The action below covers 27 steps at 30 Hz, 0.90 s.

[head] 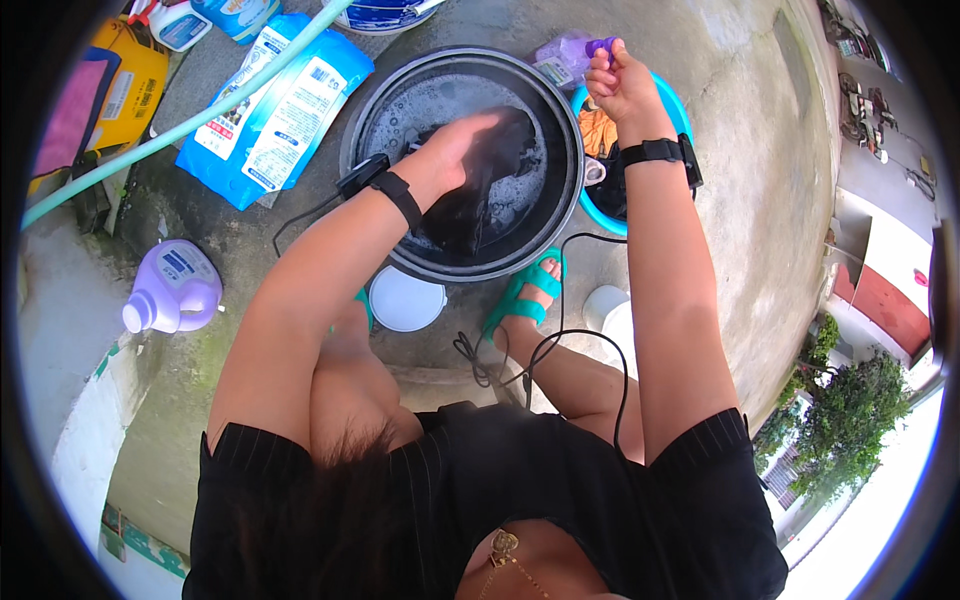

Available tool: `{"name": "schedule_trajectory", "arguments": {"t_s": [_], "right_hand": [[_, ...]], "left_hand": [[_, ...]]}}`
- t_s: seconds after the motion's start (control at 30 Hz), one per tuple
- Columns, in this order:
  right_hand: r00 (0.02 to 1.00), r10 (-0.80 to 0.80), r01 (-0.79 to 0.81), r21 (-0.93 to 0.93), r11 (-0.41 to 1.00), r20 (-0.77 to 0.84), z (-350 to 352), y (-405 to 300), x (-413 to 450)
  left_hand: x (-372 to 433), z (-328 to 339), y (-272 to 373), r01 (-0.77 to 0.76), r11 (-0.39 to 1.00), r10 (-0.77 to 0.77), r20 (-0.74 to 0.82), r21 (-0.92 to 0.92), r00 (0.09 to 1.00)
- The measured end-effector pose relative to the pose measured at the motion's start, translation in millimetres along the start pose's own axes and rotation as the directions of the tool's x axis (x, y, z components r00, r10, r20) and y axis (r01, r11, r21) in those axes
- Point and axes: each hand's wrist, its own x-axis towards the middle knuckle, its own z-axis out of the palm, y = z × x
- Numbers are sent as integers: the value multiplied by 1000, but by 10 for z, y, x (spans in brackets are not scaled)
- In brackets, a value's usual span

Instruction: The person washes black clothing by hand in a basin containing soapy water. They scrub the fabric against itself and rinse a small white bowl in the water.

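A round black tub (466,274) of sudsy water stands before me with a dark wet cloth (457,221) in it. My left hand (461,146) is over the tub, its fingers at the cloth; part of the hand is blurred against the dark fabric, so its grip is unclear. My right hand (626,86) is raised past the tub's right rim, its fingers closed on the purple cap (601,48) of a clear purple bottle (564,56). Below that hand, a turquoise basin (679,97) holds orange cloth (596,131) and dark cloth.
At the left lie a blue-and-white packet (277,112) and a lilac detergent jug (174,285). A pale green hose (187,120) crosses the packet. A white lid (407,298) and a white container (609,307) sit near my feet. Black cables (480,360) hang between my arms.
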Motion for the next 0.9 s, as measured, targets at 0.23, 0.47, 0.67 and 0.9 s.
{"name": "schedule_trajectory", "arguments": {"t_s": [0.23,0.47,0.67,0.9], "right_hand": [[988,153,-155,-119,981,-27,-4,-68,-133],[999,4,-12,-159,987,-49,-2,33,-35],[998,59,-59,-121,991,-2,-21,-77,-58],[999,19,-26,-156,987,-49,-40,62,4]], "left_hand": [[-85,-37,-56,-33,998,34,-24,62,999],[-139,133,-23,7,998,-1,-88,61,996],[-158,-1,-22,1,999,0,-27,43,1000],[-274,85,16,15,997,-11,-49,75,999]]}}
